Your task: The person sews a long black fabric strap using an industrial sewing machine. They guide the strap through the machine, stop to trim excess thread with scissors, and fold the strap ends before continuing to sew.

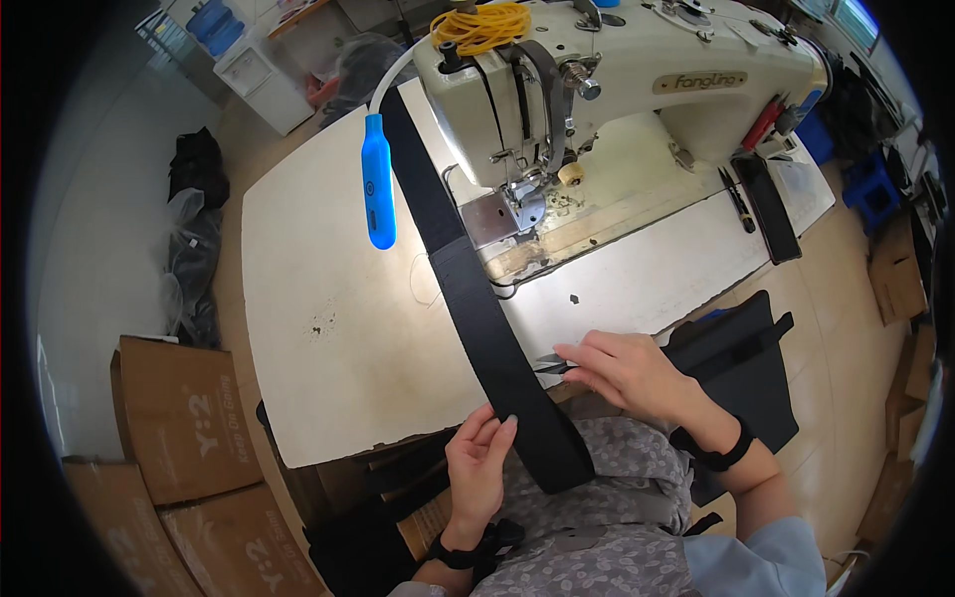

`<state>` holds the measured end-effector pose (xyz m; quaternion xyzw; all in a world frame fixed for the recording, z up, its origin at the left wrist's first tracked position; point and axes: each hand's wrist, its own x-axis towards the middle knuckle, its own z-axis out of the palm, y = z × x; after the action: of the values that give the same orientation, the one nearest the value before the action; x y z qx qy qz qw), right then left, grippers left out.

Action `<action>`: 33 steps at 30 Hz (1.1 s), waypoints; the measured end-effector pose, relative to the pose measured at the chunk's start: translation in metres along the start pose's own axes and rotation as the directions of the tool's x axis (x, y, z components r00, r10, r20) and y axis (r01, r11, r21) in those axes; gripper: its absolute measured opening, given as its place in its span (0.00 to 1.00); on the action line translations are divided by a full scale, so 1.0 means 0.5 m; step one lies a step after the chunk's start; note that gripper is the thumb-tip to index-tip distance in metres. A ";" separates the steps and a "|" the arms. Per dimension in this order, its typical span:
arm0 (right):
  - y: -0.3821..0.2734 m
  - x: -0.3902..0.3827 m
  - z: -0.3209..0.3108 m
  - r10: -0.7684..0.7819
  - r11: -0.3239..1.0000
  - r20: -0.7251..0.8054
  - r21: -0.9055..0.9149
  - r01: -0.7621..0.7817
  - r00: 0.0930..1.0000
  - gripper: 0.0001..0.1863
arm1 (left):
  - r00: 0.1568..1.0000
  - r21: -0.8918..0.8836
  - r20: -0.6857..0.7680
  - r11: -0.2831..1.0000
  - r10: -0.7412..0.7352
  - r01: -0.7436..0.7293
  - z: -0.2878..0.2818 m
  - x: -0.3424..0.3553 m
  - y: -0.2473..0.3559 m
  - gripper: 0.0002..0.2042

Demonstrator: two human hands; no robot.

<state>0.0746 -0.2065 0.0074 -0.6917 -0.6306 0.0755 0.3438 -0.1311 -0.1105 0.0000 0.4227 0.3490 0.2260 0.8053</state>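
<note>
Cardboard boxes [189, 418] fill the lower left, beside a white bench [338, 269] bearing a sewing machine [637, 60] at upper right. From the lower centre, the left hand [477, 463] pinches the left edge of a black strap [477, 308] slanting from upper centre to lower centre. The right hand [632, 373], reaching in from lower right, grips small snips [550, 364] just beside the strap's right edge.

We read this as a sewing workshop: a large sewing machine [647, 75] set into a pale worktop [338, 298], a black strip [487, 328] lying across it, cardboard boxes [189, 418] on both sides, tiled floor [816, 438]. We note a water dispenser [261, 85]; dark bundles [194, 269] at left, possibly bagged material, are unclear.
</note>
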 end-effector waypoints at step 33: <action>0.008 0.027 -0.007 -0.216 0.974 0.085 0.091 0.209 0.973 0.16 | 0.995 -0.116 0.033 0.989 -0.093 0.097 -0.013 -0.014 0.016 0.15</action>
<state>0.0824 -0.1950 0.0122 -0.6013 -0.7129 0.0965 0.3477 -0.1411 -0.1072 0.0068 0.3606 0.3436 0.2016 0.8434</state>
